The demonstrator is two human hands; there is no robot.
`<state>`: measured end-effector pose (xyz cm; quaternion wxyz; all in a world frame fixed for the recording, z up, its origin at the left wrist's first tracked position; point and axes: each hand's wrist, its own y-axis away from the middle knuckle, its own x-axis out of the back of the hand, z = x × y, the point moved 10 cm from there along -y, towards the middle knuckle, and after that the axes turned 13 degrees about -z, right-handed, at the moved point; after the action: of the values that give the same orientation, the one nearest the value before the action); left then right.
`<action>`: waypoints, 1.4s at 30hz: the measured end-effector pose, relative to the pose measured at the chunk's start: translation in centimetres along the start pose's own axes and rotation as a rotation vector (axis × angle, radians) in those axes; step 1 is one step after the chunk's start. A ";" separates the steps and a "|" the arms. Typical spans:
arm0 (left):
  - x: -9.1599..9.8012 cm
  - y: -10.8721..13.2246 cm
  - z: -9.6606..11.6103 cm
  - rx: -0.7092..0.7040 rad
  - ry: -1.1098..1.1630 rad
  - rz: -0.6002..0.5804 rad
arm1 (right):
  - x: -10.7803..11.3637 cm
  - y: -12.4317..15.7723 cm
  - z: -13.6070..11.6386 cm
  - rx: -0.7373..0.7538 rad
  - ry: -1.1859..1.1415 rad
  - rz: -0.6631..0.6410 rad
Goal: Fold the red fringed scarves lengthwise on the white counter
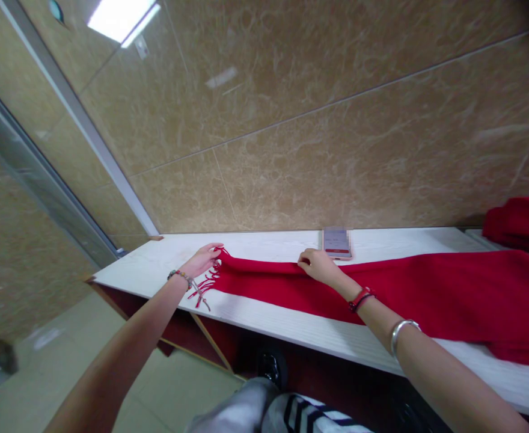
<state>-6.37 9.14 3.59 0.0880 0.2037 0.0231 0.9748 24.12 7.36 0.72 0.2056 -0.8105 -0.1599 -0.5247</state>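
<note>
A long red scarf (427, 294) with a fringe at its left end lies stretched along the white counter (156, 270). At the fringed corner, my left hand (204, 260) pinches the scarf's far edge by its tassels. Further right, my right hand (319, 264) grips the same far edge, its fingers curled over the cloth. Between my hands the edge runs nearly straight, with a slight fold along it. Just behind my right hand lies a phone (336, 242) with its screen lit.
More red cloth (521, 225) is heaped at the far right end. A tan marble-look wall (291, 150) rises directly behind the counter. Dark red open compartments (183, 331) sit under the counter top, and a black shoe (271, 367) shows below its front edge.
</note>
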 end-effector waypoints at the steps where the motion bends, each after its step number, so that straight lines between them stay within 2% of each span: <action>1: -0.3 0.2 -0.1 0.015 0.040 -0.054 | 0.0 0.0 0.0 0.001 0.002 -0.007; 5: -1.3 1.4 -0.4 0.082 -0.013 -0.242 | -0.4 0.1 -0.3 0.012 0.046 -0.076; 7: -1.7 1.8 -0.2 0.085 -0.154 -0.298 | -0.4 0.3 -0.8 0.029 0.081 -0.100; 9: -2.0 1.8 0.2 0.055 -0.359 -0.300 | -0.2 0.6 -1.3 0.035 0.111 -0.103; 12: -2.2 1.4 1.3 -0.007 -0.687 -0.232 | 0.4 1.1 -1.7 0.028 0.138 -0.057; 14: -2.2 1.0 2.0 -0.038 -0.805 -0.169 | 0.8 1.3 -2.0 0.040 0.133 -0.004; 18: -0.8 0.9 4.7 -0.184 -0.824 0.056 | 1.8 1.2 -1.8 0.061 0.050 0.115; 21: 0.2 0.5 5.7 -0.255 -0.710 0.157 | 2.1 0.2 -0.3 -0.026 0.005 0.155; 25: 0.1 -2.2 4.6 -0.206 -0.659 0.156 | 0.9 -2.2 1.6 -0.113 0.070 0.025; 31: 0.0 -7.0 1.9 -0.113 -0.665 0.291 | -0.3 -4.3 2.5 -0.065 0.198 -0.091; 33: -0.3 -7.6 1.0 -0.080 -0.657 0.340 | -0.4 -4.5 2.3 -0.078 0.247 -0.093; 36: -1.1 -6.2 0.8 -0.131 -0.732 0.451 | -0.2 -4.0 0.2 -0.037 0.318 -0.011; 37: -2.0 -5.3 1.2 -0.203 -0.801 0.446 | -0.5 -3.6 -0.9 0.013 0.324 0.014; 38: -3.4 -4.5 1.4 -0.294 -0.886 0.390 | -0.9 -3.0 -2.1 0.076 0.316 0.025; 40: -7.0 -2.9 0.6 -0.441 -1.051 0.131 | -2.5 -1.4 -4.0 0.209 0.262 -0.016; 42: -9.4 -1.5 -2.0 -0.403 -1.134 -0.150 | -4.3 0.5 -5.1 0.295 0.210 -0.093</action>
<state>1.52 8.95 -2.05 0.1920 0.6684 -0.1984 0.6906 18.70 4.17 -1.49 0.3131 -0.7041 -0.2501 -0.5863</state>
